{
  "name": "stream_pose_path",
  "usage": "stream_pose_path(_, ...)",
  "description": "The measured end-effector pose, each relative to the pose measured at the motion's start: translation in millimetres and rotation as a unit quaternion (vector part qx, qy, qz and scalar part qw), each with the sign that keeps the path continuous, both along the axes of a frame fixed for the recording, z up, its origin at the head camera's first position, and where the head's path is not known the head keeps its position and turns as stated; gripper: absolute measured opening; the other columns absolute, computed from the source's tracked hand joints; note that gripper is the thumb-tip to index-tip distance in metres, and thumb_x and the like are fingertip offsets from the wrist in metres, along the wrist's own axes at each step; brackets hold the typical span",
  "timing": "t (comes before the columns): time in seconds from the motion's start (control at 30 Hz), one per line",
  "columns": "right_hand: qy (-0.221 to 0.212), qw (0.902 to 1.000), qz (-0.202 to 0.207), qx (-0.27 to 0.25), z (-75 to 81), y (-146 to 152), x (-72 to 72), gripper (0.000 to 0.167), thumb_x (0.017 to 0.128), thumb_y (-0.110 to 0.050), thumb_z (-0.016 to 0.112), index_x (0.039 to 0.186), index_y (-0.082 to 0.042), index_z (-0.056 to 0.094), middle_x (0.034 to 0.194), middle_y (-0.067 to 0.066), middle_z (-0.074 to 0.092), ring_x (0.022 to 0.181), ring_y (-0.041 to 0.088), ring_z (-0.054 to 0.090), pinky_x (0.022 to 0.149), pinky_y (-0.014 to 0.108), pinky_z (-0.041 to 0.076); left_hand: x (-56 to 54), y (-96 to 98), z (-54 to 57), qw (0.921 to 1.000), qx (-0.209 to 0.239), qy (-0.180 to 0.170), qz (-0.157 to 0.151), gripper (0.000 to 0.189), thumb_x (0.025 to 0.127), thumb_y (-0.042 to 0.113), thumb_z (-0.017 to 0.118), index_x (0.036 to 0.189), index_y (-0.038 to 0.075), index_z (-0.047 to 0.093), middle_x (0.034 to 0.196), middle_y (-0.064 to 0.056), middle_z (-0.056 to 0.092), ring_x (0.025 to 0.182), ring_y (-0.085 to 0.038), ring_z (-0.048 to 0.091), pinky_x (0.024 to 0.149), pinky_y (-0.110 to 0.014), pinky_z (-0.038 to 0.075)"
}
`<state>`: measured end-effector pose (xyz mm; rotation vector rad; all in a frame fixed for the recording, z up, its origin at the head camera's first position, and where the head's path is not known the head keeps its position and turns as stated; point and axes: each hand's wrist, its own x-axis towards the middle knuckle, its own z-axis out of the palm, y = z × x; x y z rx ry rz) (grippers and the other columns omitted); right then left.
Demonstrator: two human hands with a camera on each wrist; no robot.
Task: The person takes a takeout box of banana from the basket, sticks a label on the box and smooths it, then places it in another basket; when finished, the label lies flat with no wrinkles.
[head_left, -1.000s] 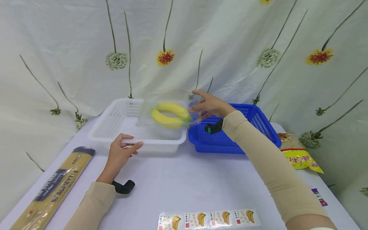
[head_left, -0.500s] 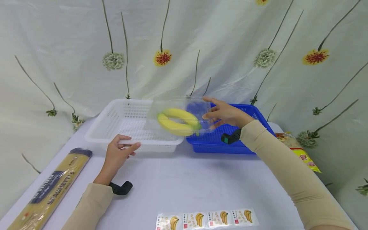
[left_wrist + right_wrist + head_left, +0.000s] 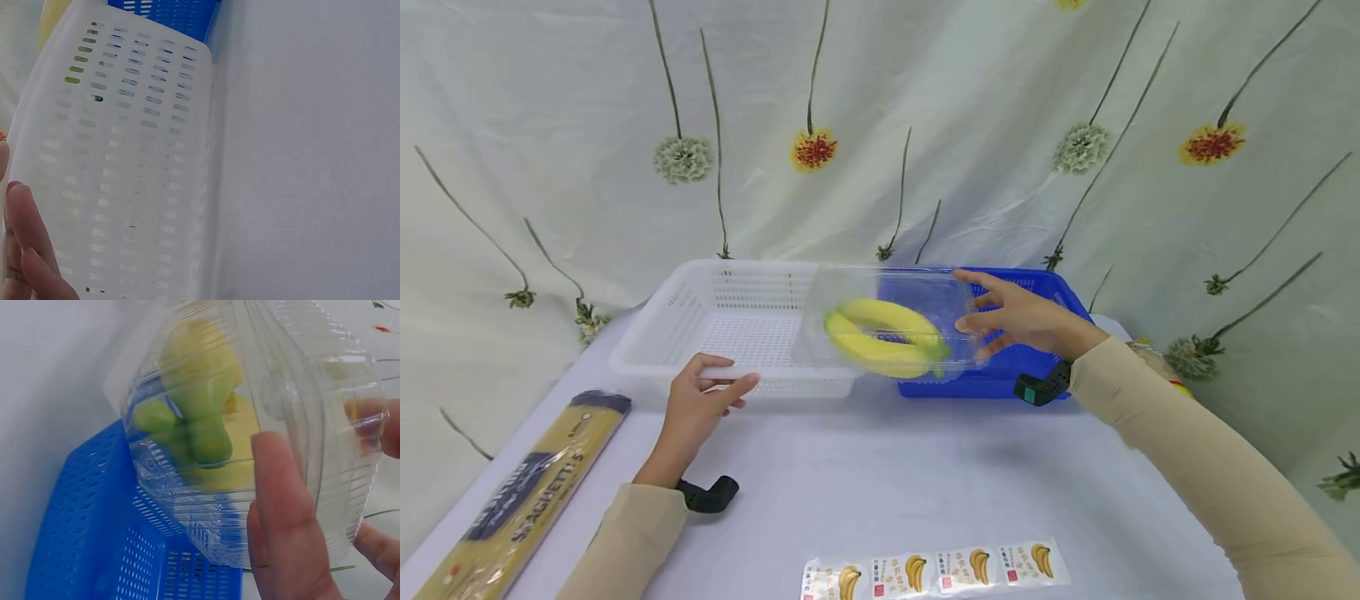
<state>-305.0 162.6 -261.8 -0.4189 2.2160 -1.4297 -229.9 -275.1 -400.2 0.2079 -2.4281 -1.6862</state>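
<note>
My right hand [image 3: 1022, 321] grips the right end of a clear plastic clamshell box [image 3: 820, 342]. Yellow bananas [image 3: 880, 364] with green tips lie inside, and the box is held in the air over the meeting ends of two baskets. In the right wrist view the thumb presses the near side of the ribbed clamshell [image 3: 290, 419], with other fingers on its far side. My left hand [image 3: 696, 408] holds the front rim of the white basket [image 3: 655, 362], thumb outside. The left wrist view shows its slotted wall and a few fingers [image 3: 31, 231] at the rim.
A blue basket [image 3: 932, 389] stands right of the white one, partly behind the box. A spaghetti pack [image 3: 535, 500] lies at left, a strip of banana stickers [image 3: 936, 573] at the front. Another food bag [image 3: 1150, 358] is mostly hidden behind the right arm. Flowered cloth [image 3: 850, 192] hangs behind.
My right hand has carried the clamshell of bananas rightward and lower, from over the white basket to partly over the blue one. The left hand keeps its hold on the white rim.
</note>
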Motion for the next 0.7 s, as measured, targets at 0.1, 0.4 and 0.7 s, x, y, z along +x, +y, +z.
stream_pose_path(0.1,0.005,1.0000,-0.004,0.001,0.0,7.2,9.6,0.092,0.105,-0.006,0.070,0.175,-0.028,0.014,0.172,0.026,0.023,0.133,0.045,0.060,0.081,0.045,0.064,0.9,1.2,0.3,1.0000,-0.002,0.002,0.002,0.064,0.097,0.029,0.085,0.141,0.001,0.049,0.096,0.007,0.078,0.073,-0.012,0.075,0.070,-0.023,0.054)
stream_pose_path(0.4,0.007,0.9999,-0.006,0.008,-3.7,27.2,46.1,0.094,0.104,-0.006,0.073,0.175,-0.025,0.015,0.169,0.029,0.023,0.118,0.039,0.068,0.077,0.045,0.064,2.9,3.2,2.6,0.9998,-0.018,0.001,0.009,0.065,0.097,0.032,0.085,0.140,-0.001,0.049,0.098,-0.001,0.079,0.076,-0.014,0.076,0.071,-0.024,0.054)
stream_pose_path(0.7,0.016,0.9999,-0.005,0.001,-12.9,38.4,74.6,0.096,0.101,-0.009,0.078,0.175,-0.020,0.017,0.166,0.034,0.028,0.111,0.035,0.073,0.076,0.045,0.065,2.0,4.0,4.3,0.9998,-0.017,-0.001,0.008,0.063,0.098,0.033,0.084,0.139,0.001,0.049,0.093,0.003,0.078,0.075,-0.009,0.074,0.071,-0.023,0.054)
